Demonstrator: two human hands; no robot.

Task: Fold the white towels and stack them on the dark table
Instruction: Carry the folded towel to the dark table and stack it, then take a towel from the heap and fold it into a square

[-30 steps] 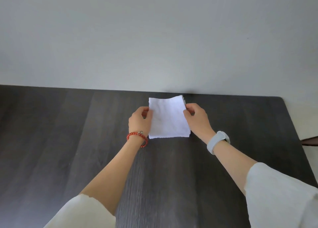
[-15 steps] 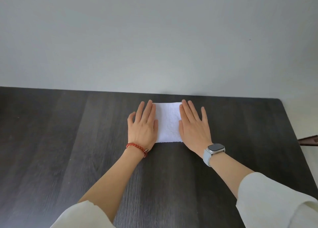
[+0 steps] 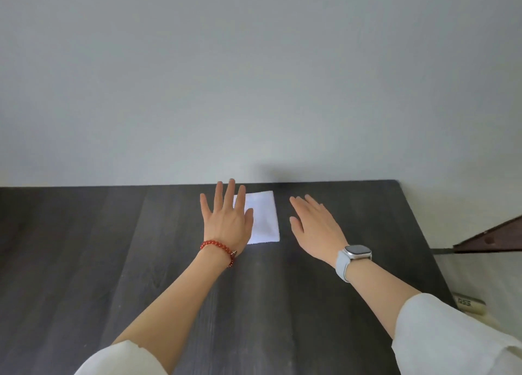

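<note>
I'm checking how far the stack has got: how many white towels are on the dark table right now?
1. A folded white towel lies near the far edge of the dark table, partly under the left hand. Whether it holds more than one layer or towel cannot be told.

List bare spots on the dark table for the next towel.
Free: the wide stretch of table left of the left hand; the near strip between the forearms; the right part between the right hand and the table's edge. Crowded: around the folded towel, flanked by both hands.
</note>
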